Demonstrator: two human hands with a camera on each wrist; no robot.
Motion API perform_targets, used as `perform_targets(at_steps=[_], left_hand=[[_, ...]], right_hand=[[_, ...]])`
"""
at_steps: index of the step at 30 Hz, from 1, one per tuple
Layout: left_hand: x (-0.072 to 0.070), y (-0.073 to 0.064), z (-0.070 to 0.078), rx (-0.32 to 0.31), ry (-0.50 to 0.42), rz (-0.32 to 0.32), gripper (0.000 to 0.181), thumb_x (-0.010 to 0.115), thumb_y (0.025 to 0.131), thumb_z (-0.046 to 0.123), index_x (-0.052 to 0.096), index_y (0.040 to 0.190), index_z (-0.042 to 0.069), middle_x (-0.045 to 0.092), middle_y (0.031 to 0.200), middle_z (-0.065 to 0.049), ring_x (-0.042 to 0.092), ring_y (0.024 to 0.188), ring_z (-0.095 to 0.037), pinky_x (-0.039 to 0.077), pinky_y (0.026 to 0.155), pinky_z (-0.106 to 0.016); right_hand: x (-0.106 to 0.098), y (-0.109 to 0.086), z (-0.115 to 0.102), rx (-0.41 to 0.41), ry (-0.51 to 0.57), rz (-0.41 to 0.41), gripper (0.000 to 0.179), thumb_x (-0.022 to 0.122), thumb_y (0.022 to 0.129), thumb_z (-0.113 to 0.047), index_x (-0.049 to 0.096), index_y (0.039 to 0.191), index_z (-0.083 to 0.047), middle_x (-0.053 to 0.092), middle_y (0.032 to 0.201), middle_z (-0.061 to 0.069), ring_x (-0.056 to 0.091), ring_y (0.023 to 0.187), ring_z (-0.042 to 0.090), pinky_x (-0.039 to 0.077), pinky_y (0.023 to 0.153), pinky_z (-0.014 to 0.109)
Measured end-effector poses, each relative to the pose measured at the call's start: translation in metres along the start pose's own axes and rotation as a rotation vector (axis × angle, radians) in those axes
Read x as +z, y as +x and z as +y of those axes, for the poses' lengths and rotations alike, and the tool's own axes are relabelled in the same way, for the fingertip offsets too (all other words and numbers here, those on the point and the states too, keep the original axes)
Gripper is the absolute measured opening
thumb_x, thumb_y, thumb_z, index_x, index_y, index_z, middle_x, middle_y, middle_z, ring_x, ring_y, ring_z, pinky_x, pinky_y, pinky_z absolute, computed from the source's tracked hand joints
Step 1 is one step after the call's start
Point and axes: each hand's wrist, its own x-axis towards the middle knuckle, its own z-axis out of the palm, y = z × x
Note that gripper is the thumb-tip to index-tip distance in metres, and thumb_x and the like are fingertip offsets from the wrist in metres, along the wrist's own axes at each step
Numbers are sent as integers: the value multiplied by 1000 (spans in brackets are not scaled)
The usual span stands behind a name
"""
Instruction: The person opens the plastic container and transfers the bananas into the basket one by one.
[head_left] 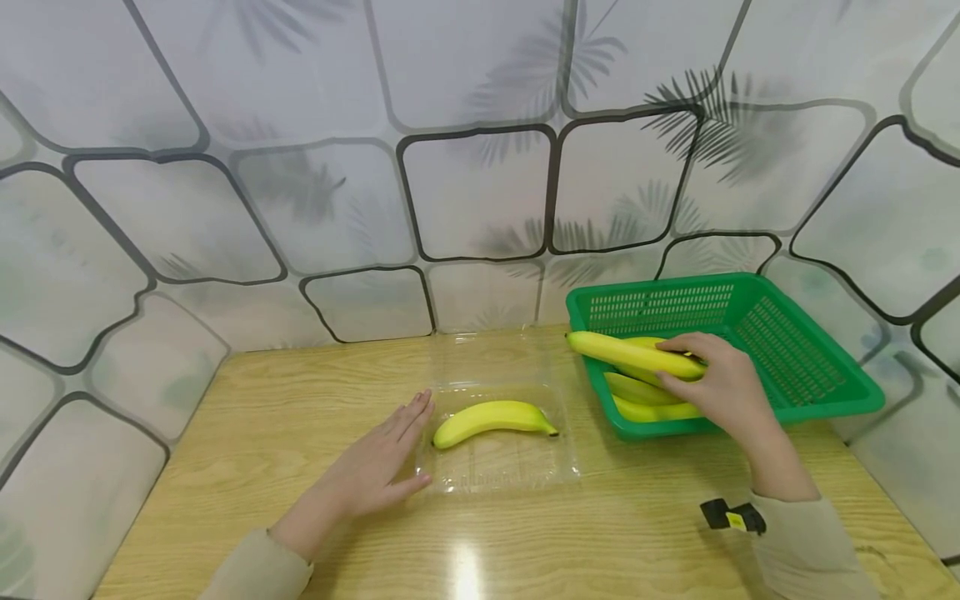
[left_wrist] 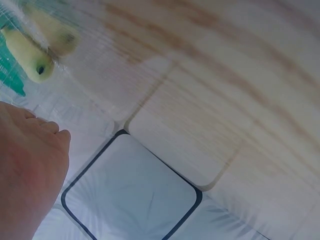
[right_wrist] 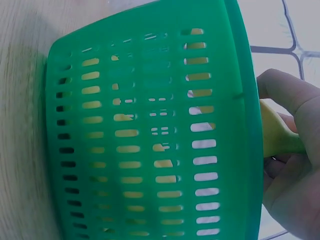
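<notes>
My right hand (head_left: 716, 375) grips a yellow banana (head_left: 630, 352) by one end, over the left part of a green plastic basket (head_left: 795, 350). Several more bananas (head_left: 645, 400) lie beneath it in the basket. In the right wrist view, the fingers and thumb close round the banana (right_wrist: 275, 132) behind the basket's slotted wall (right_wrist: 150, 120). A single banana (head_left: 491, 419) lies in a clear plastic clamshell box (head_left: 510, 475) with its lid (head_left: 487, 358) folded back. Beside the box's left edge, my left hand (head_left: 375, 467) has its fingers extended and thumb spread.
All of this stands on a wood-grain table (head_left: 300, 392). A patterned wall covering (head_left: 480, 192) rises behind the table's back edge and along both sides. A black strap with a yellow tag (head_left: 735, 518) hangs at the right sleeve.
</notes>
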Motion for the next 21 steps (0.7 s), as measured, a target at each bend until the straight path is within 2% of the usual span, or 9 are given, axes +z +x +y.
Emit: perform_targets(at_steps=[5, 14, 21], left_hand=[[0, 0, 0, -10, -10, -8, 94, 62, 103, 48, 19, 167, -5, 16, 177, -22, 19, 165, -34, 29, 133, -49], [0, 0, 0, -12, 3, -7, 94, 62, 103, 48, 19, 167, -5, 16, 177, -22, 21, 165, -36, 30, 132, -51], [0, 1, 0, -9, 5, -7, 94, 62, 103, 48, 19, 167, -5, 16, 177, -22, 21, 165, -35, 30, 132, -50]], right_hand=[[-3, -1, 4, 7, -17, 17, 33, 85, 86, -7, 78, 118, -5, 77, 117, 19, 66, 98, 33, 49, 76, 35], [-7, -5, 15, 45, -23, -22, 33, 84, 88, -9, 76, 120, -4, 75, 119, 23, 66, 100, 38, 51, 76, 44], [-10, -10, 26, 51, -34, -12, 33, 85, 88, -9, 77, 120, -4, 75, 118, 23, 68, 100, 40, 51, 75, 40]])
